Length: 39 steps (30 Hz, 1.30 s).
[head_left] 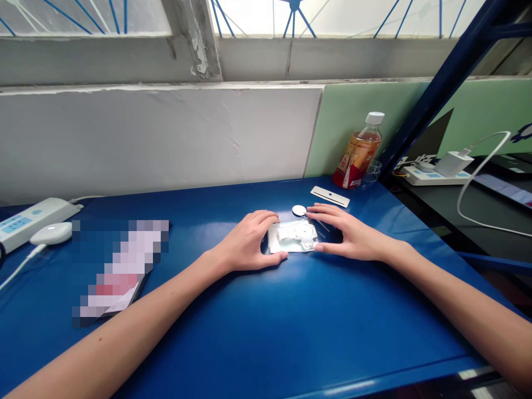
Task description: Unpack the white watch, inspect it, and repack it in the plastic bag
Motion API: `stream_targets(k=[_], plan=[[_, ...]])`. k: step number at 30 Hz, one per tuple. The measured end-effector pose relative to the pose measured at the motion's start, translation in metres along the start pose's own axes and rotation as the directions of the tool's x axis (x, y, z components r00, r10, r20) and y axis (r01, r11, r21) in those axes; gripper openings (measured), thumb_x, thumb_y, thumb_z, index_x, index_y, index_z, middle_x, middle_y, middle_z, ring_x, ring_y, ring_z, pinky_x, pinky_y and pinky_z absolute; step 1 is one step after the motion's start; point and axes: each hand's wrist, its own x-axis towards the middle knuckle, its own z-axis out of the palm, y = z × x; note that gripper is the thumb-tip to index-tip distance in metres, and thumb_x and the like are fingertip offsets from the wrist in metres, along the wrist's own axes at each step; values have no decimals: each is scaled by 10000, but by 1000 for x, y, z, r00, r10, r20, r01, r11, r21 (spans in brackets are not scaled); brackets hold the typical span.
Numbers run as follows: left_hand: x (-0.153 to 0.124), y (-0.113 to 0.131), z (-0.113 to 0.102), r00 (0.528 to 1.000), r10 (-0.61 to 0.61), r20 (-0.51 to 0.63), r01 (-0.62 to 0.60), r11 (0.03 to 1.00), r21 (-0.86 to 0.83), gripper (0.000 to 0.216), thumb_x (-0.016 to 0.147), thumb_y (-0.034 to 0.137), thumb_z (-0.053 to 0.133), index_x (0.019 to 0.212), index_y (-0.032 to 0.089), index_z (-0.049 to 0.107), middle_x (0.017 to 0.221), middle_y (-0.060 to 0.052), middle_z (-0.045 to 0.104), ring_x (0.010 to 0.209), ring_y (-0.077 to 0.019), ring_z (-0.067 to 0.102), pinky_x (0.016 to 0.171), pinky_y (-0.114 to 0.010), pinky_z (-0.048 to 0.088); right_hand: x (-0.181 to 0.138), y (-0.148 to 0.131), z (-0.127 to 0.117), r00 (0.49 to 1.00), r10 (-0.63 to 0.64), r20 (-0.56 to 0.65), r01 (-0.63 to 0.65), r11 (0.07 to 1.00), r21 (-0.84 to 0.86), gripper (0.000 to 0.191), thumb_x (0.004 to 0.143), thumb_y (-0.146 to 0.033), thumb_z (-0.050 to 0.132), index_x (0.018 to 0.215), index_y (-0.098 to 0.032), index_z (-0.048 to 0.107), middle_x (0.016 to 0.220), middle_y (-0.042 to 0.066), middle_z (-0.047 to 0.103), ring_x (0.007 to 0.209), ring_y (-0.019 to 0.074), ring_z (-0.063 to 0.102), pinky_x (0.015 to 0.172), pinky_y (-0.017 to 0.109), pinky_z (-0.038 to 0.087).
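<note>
A small clear plastic packet [293,236] with white parts inside lies flat on the blue table [266,332]. My left hand [249,244] rests at its left edge, thumb and fingers curved around that side. My right hand [347,235] lies at its right edge, fingers stretched out and touching the packet. Both hands frame the packet between them. A small white round disc [298,210] sits just beyond the packet, near my right fingertips. A white flat strip [330,196] with a dark dot lies farther back.
A bottle of amber drink [358,152] stands at the back right by a green panel. A white power strip [25,221] and a white oval device [50,233] are at the far left. A blurred flat object [120,266] lies left of centre. Another power strip with a charger [440,169] sits on the neighbouring desk.
</note>
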Motion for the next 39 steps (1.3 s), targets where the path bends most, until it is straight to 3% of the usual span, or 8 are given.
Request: stream_targets(k=[17,21,25,28,31,35,39], plan=[[-1,2,-3,999,25,-24,-25,1000,-7,724,760,523,731,1335,136,522,1380,-201,525,1279,-354,492,1053,-505,435,0,1,0,1000,12,24,-12,1000,-16,685,838,-535,668,1412,-190,528,1477,169,488,1389,372,411,1114,572,381],[-1,4,-5,997,64,-32,-66,997,-43,540,821,424,690,1281,174,561,1236,-144,629,1143,-304,581,987,-461,487,-1,1,0,1000,-2,29,3,999,-44,598,912,-498,577,1434,-215,504,1484,152,486,1397,368,401,1113,584,374],[-2,4,-4,998,52,-38,-52,999,-3,418,904,378,607,1264,169,571,1222,-141,644,1124,-288,600,953,-440,506,-1,-1,-4,998,-57,24,59,996,-60,706,847,-532,655,1451,-213,479,1504,163,454,1387,374,412,1107,570,386],[-3,2,-2,997,55,-56,-55,998,8,397,952,392,543,1280,170,559,1225,-145,649,1111,-285,614,935,-432,513,0,-3,-6,989,-146,-34,145,989,-18,507,884,-435,649,1359,-270,582,1412,110,562,1296,316,526,1075,498,447],[-5,1,-1,994,54,-96,-56,998,-25,388,978,369,494,1315,178,523,1160,-123,677,1059,-260,641,922,-408,517,1,-8,-5,974,-167,-154,182,980,86,293,957,-324,549,1209,-282,692,1205,78,699,1097,256,661,946,417,545],[-6,1,1,972,59,-226,-74,995,-59,437,985,306,465,1403,190,411,1123,-97,673,1020,-223,653,925,-384,518,2,-16,-5,958,46,-285,33,963,269,229,920,-387,598,987,-230,751,977,75,761,891,267,716,806,418,594],[-4,1,1,952,71,-299,-91,994,-55,643,913,344,595,1467,206,299,1268,-135,593,1046,-235,641,942,-408,523,6,-19,-4,916,308,-256,-139,844,517,288,837,-460,692,906,-182,716,914,94,759,768,252,716,681,394,613]])
